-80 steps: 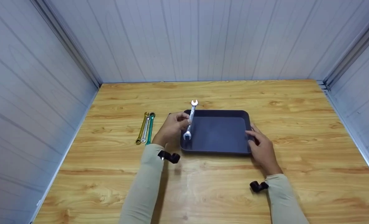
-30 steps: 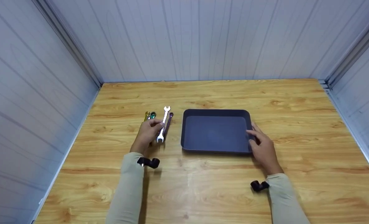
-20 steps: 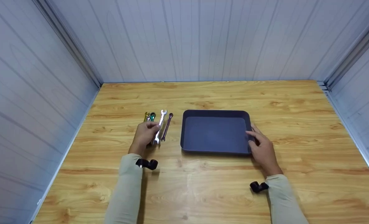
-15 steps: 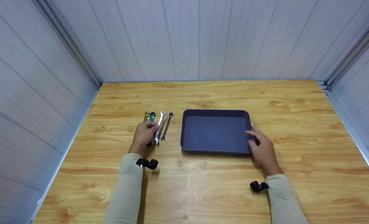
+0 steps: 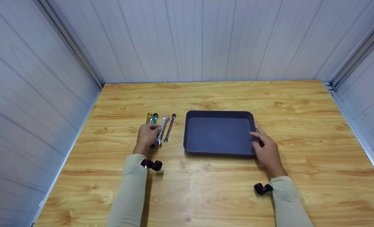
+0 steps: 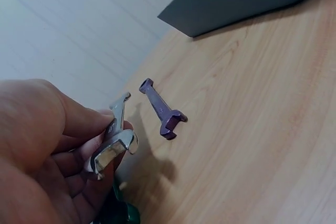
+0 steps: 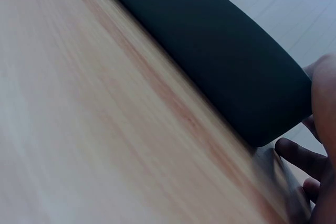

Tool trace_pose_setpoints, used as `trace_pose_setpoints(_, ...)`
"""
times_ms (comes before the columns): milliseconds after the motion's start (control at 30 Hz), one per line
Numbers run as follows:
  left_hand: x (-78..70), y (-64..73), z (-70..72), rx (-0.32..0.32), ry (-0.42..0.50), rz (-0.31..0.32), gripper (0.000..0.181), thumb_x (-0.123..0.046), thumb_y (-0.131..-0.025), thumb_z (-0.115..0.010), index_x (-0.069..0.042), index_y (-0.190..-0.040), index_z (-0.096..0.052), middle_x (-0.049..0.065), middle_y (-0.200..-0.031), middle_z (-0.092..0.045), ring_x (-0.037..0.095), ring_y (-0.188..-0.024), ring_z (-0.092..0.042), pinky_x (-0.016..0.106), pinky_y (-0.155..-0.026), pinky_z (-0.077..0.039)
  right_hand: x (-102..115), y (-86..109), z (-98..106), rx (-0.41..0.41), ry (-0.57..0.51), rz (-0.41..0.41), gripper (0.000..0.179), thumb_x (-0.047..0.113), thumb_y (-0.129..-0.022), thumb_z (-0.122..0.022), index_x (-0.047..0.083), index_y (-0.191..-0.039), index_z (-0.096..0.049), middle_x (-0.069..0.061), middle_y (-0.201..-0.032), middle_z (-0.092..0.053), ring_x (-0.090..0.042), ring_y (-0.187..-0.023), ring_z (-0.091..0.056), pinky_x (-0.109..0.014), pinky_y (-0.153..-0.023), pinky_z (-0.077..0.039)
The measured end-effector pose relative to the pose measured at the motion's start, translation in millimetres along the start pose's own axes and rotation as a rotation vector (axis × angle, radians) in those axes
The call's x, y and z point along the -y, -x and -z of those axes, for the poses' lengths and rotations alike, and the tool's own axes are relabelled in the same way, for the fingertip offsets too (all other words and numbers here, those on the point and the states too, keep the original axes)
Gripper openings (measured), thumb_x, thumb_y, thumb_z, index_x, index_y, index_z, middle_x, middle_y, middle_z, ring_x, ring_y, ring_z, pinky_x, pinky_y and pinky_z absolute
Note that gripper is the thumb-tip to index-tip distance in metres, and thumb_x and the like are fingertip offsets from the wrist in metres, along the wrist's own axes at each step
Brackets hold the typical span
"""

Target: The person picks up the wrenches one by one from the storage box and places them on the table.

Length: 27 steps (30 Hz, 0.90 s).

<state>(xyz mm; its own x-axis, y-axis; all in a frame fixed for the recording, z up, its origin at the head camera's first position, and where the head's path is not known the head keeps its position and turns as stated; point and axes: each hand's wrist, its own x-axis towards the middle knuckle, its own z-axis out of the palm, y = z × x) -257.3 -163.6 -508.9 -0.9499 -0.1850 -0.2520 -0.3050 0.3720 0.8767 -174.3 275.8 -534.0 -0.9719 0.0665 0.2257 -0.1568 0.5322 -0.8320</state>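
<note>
Between thumb and fingers, my left hand (image 5: 146, 137) pinches a silver open-ended wrench (image 5: 163, 124), low over the table. Its near open end (image 6: 113, 153) points towards the left wrist camera. Right of it lies a purple wrench (image 5: 170, 127) on the wood. Left of it lie a yellow wrench (image 5: 149, 116), a second silver one and a green wrench (image 5: 155, 116), all partly hidden behind the left hand. My right hand (image 5: 266, 151) grips the right rim of a dark grey tray (image 5: 218, 135), whose outer wall (image 7: 210, 51) shows in the right wrist view.
The wooden table (image 5: 212, 189) is enclosed by white panelled walls (image 5: 199, 41) at the back and both sides. A gap of bare wood separates the purple wrench from the tray's left edge. Nothing lies inside the tray.
From over the tray's left edge, my left hand has carried the silver wrench leftwards, then lowered it between the green and purple wrenches. The right hand and the tray stay in place.
</note>
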Motion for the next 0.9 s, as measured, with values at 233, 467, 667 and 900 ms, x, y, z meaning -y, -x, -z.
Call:
trace_pose_setpoints(233, 2.8, -1.1, -2.9, -0.006, -0.109, -0.057, 0.018, -0.011, -0.097, -0.064, -0.002, -0.110, -0.074, 0.014, -0.103, -0.068, 0.020, -0.084, -0.061, 0.026, -0.061, -0.049, -2, 0.9, 0, 0.014, 0.001, -0.009, 0.039, -0.004, -0.094, -0.054, 0.003, -0.131, -0.064, -0.005, -0.157, -0.039, -0.024, -0.144, -0.032, -0.050, -0.113, -0.030)
trace_pose_setpoints(467, 0.0, 1.4, -7.9, -0.037, -0.273, -0.124, 0.018, -0.014, -0.098, -0.064, -0.004, -0.109, -0.074, 0.010, -0.098, -0.069, 0.021, -0.079, -0.062, 0.030, -0.059, -0.050, 0, 0.6, 0, 0.001, 0.004, -0.004, 0.038, -0.002, -0.094, -0.056, 0.004, -0.130, -0.065, -0.003, -0.157, -0.039, -0.024, -0.144, -0.032, -0.050, -0.114, -0.029)
trace_pose_setpoints(667, -1.3, 5.4, -13.9, -0.075, -0.427, -0.210, 0.019, -0.016, -0.098, -0.063, -0.005, -0.108, -0.075, 0.010, -0.101, -0.072, 0.023, -0.089, -0.065, 0.037, -0.074, -0.053, 1, 0.9, 0, -0.003, 0.009, -0.008, 0.038, -0.001, -0.094, -0.057, 0.004, -0.130, -0.065, -0.003, -0.156, -0.040, -0.025, -0.144, -0.033, -0.051, -0.114, -0.029)
trace_pose_setpoints(900, -2.6, 9.8, -15.8, -0.118, -0.506, -0.265, 0.017, -0.013, -0.094, -0.062, -0.004, -0.098, -0.076, 0.009, -0.094, -0.072, 0.025, -0.084, -0.067, 0.040, -0.073, -0.055, 0, 0.2, 0, -0.002, 0.013, -0.011, 0.038, -0.002, -0.094, -0.056, 0.004, -0.130, -0.065, -0.001, -0.156, -0.040, -0.025, -0.144, -0.033, -0.050, -0.114, -0.029)
